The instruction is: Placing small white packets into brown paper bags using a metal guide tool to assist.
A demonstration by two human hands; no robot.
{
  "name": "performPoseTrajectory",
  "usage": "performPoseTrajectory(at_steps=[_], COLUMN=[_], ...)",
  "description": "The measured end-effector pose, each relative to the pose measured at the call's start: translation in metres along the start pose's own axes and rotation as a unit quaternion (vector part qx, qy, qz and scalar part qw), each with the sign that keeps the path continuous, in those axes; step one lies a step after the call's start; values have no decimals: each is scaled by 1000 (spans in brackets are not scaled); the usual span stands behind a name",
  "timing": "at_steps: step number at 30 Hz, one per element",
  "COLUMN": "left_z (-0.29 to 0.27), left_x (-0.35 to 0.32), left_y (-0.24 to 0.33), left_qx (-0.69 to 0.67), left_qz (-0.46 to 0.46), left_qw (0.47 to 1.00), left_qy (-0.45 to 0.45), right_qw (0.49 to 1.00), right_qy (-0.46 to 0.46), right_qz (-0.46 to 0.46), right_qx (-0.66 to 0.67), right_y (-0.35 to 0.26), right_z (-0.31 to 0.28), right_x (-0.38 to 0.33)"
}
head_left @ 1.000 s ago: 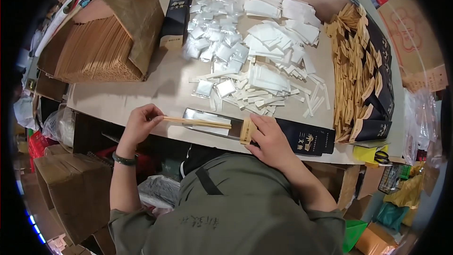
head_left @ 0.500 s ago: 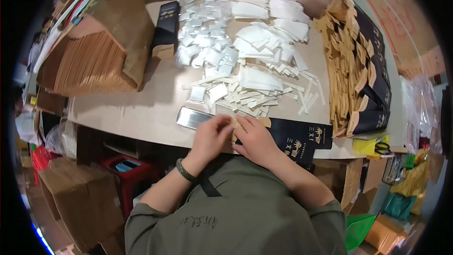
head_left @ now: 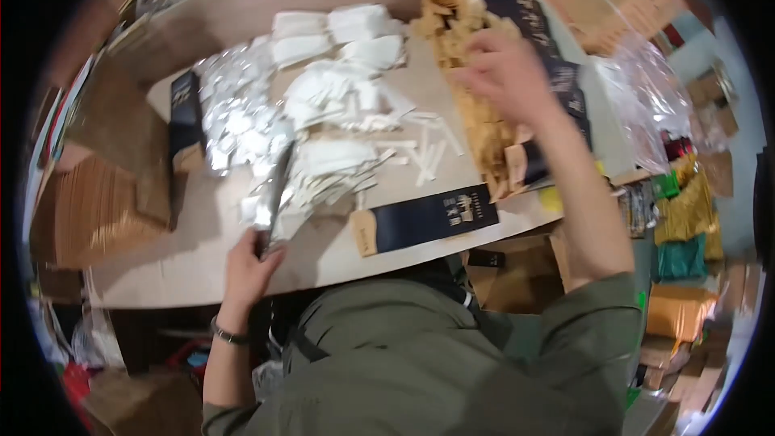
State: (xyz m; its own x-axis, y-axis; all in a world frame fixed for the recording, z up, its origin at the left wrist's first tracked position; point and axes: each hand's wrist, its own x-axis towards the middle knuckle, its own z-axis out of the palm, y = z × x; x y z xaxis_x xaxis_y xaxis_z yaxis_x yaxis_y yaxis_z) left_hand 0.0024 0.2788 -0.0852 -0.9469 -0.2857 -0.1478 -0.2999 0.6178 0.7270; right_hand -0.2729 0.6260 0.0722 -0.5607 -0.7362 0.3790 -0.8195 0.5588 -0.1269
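My left hand [head_left: 249,270], at the near edge of the table, grips the lower end of a long, flat, shiny silver strip [head_left: 278,182]. The strip points away from me beside the white paper pieces. Over the row of black and brown paper sleeves [head_left: 476,125] at the right, my right hand [head_left: 508,81] is raised with bent, parted fingers, somewhat blurred. Nothing shows between those fingers; whether they touch the sleeves, I cannot tell. A flat black paper sleeve [head_left: 428,222] with a tan end lies in front of me.
White folded papers [head_left: 331,97] and narrow white sticks cover the table's middle. Small silvery packets [head_left: 238,105] lie left of them. A black sleeve [head_left: 186,117] and a carton of brown sheets [head_left: 97,202] stand farther left. An open cardboard box [head_left: 517,278] sits below the right edge.
My hands have separated: the left moved left and took up the silver strip from the table, while the right reached far right over the sleeves. The view has also shifted.
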Motion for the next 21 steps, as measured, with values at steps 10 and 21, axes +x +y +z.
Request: performPoseTrajectory(at_steps=[10,21], left_z=[74,24], left_x=[-7,-36], left_y=[59,9], left_qx=[-152,150], left_qz=[289,74], left_qw=[927,986], left_qy=[-183,21], right_qw=[967,939], right_qy=[-130,-218], right_qz=[-119,217], right_qx=[186,152], right_y=[-114,-161], right_z=[184,190], right_x=[-99,-87])
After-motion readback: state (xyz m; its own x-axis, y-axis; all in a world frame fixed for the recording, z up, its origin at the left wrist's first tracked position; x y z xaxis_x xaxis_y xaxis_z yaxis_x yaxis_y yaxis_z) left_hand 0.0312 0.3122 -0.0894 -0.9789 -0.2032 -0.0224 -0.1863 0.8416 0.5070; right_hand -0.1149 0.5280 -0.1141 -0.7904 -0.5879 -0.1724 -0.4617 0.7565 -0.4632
